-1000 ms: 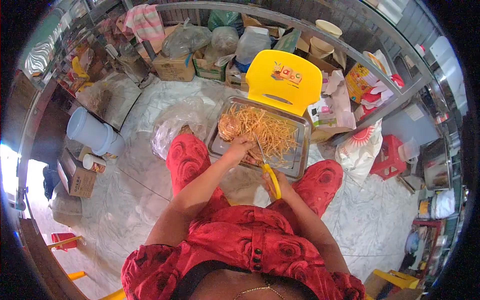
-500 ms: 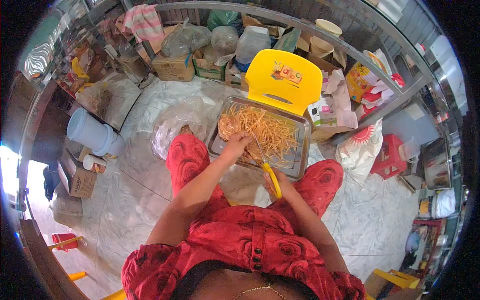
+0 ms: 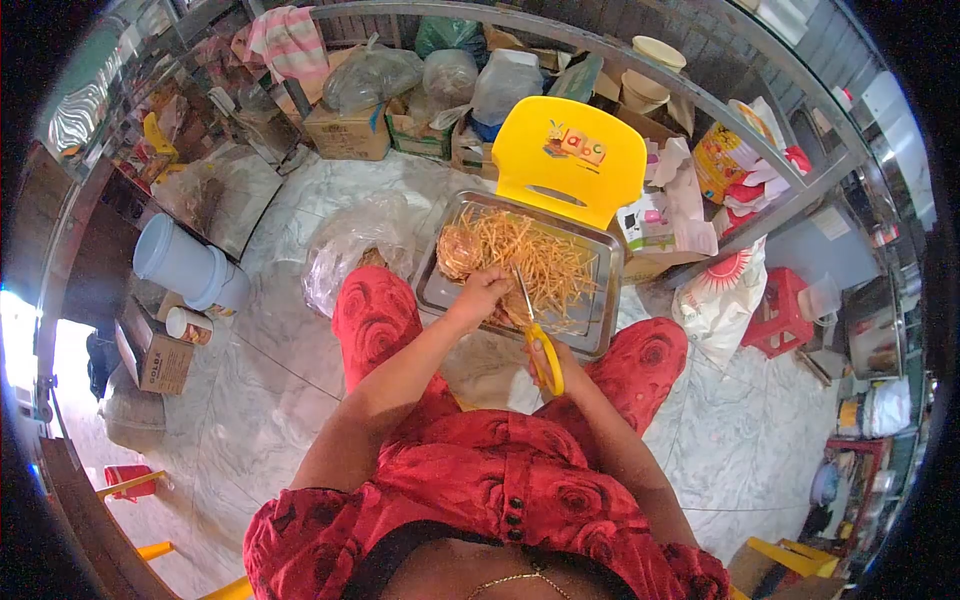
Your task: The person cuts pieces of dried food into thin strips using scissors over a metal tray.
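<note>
A metal tray [image 3: 608, 305] stands between my knees, in front of a small yellow chair's backrest. On it lies a loose heap of thin orange-brown strips [image 3: 560, 262], with a rounder tangled clump [image 3: 459, 252] at its left. My left hand [image 3: 483, 296] is closed in a pinch over the tray's near side, on some of the strips. My right hand [image 3: 556, 366] grips a pair of scissors with yellow handles [image 3: 544, 358]. The scissors' blades point up and away from me, just right of my left fingers. Their tips reach among the strips.
The yellow chair [image 3: 570, 150] stands behind the tray. A clear plastic bag [image 3: 350, 250] lies left of it on the marble-patterned floor. Farther left are a pale blue bucket [image 3: 175, 255] and a cardboard box [image 3: 165, 362]. A white sack [image 3: 722, 305] and a red stool [image 3: 775, 318] stand right.
My left hand has shifted slightly to the right, closer to the scissors. The scissors have turned a little in my right hand. The tray and chair stay put.
</note>
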Available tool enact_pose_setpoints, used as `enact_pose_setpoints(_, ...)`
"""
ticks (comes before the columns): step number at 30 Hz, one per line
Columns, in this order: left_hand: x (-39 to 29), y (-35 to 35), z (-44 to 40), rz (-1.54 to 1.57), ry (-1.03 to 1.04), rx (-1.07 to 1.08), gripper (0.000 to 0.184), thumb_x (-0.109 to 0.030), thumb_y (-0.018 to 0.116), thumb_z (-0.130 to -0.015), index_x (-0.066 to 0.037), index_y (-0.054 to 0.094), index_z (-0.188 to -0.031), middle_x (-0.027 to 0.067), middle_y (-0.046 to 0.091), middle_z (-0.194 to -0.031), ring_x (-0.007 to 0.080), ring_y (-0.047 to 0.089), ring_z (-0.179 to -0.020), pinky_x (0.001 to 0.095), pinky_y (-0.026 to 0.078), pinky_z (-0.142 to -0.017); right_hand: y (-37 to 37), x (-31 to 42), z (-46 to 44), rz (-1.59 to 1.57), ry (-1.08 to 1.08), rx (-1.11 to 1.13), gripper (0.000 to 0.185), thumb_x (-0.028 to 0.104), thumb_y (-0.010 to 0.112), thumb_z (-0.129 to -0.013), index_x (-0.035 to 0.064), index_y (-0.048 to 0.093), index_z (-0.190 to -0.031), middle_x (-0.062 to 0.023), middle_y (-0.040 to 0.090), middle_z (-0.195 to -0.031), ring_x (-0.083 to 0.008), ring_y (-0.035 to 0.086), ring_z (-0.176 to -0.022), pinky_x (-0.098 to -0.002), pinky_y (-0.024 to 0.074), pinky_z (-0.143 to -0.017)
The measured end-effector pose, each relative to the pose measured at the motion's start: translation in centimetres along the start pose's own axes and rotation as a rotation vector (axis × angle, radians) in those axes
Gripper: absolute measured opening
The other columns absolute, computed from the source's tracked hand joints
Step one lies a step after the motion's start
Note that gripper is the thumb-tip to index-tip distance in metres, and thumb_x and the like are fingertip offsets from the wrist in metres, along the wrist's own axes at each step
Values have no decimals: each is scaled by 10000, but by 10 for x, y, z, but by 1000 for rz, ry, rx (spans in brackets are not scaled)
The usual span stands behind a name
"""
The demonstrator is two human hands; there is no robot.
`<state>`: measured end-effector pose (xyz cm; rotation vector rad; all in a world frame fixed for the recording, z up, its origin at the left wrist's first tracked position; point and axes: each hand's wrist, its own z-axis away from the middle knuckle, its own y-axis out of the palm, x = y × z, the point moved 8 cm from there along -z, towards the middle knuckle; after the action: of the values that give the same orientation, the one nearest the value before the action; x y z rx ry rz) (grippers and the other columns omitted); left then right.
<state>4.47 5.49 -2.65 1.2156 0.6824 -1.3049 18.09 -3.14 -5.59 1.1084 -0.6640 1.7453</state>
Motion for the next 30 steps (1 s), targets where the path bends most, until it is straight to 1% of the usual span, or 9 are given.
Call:
enact_pose_setpoints(2, -2, 2, 2, -19, -7, 14, 111, -100, 459, -834, -13, 509, -882, 19, 506, -713, 114, 502, -528, 282, 475, -399, -1, -7, -4, -48, -10, -7, 533, 562, 486, -766, 73, 463, -977, -13, 446, -539, -95, 438, -427, -228, 396, -380)
enact_pose_setpoints(6, -6, 2, 3, -100, 23, 12, 132, -101, 461, -833, -8, 514, -910, 25, 517, -731, 117, 508, -540, 280, 480, -411, 2, 2, 2, -71, 0, 5, 514, 559, 499, -761, 78, 470, -941, -5, 431, -509, -89, 427, -405, -227, 385, -358)
enact_pose_setpoints(8, -2, 1, 2, -20, 24, 6, 130, -114, 462, -847, 5, 515, -858, 61, 538, -736, 161, 546, -558, 288, 492, -396, 2, 9, 7, -60, 4, -12, 472, 535, 506, -771, 85, 473, -912, 3, 418, -489, -85, 413, -383, -228, 377, -341)
enact_pose_setpoints(12, 7, -4, -2, 12, -5, -14, 130, -109, 460, -844, 8, 512, -864, 62, 538, -742, 158, 547, -573, 288, 491, -396, -2, 4, 4, -32, -53, -32, 435, 508, 501, -788, 89, 476, -897, 6, 411, -483, -88, 404, -370, -234, 373, -331)
enact_pose_setpoints(15, 3, -1, 0, 40, 10, 4, 125, -104, 462, -840, 6, 513, -870, 57, 542, -736, 149, 544, -548, 283, 481, -386, 1, 6, 5, -10, -24, -2, 402, 481, 501, -800, 92, 469, -898, 6, 412, -491, -86, 409, -379, -231, 376, -339)
enact_pose_setpoints(18, 5, 7, 3, -23, -22, 65, 120, -104, 467, -836, -2, 521, -872, 50, 548, -721, 139, 542, -520, 275, 475, -384, 1, 1, 2, -87, 7, -31, 400, 470, 503, -803, 90, 465, -923, 5, 417, -501, -83, 414, -389, -228, 381, -349)
enact_pose_setpoints(21, 5, 10, 5, -28, -31, 63, 119, -117, 454, -852, -26, 500, -914, 44, 539, -752, 147, 548, -540, 281, 489, -432, 0, -2, -1, -75, 4, -12, 413, 463, 507, -804, 86, 460, -967, 5, 421, -509, -81, 420, -397, -227, 387, -358)
enact_pose_setpoints(26, 9, 11, 3, 28, -60, 64, 111, -120, 465, -848, -26, 518, -874, 40, 533, -682, 147, 545, -517, 277, 486, -423, -3, 2, 2, -104, 1, -46, 393, 439, 529, -801, 68, 479, -918, 9, 416, -506, -81, 422, -396, -218, 380, -350)
enact_pose_setpoints(30, 8, 7, 2, 56, -54, 41, 118, -133, 476, -845, -24, 519, -866, 39, 536, -685, 150, 545, -511, 284, 487, -421, -3, 14, 5, -77, -5, -57, 366, 413, 544, -799, 64, 486, -894, 7, 417, -511, -77, 419, -398, -214, 374, -342)
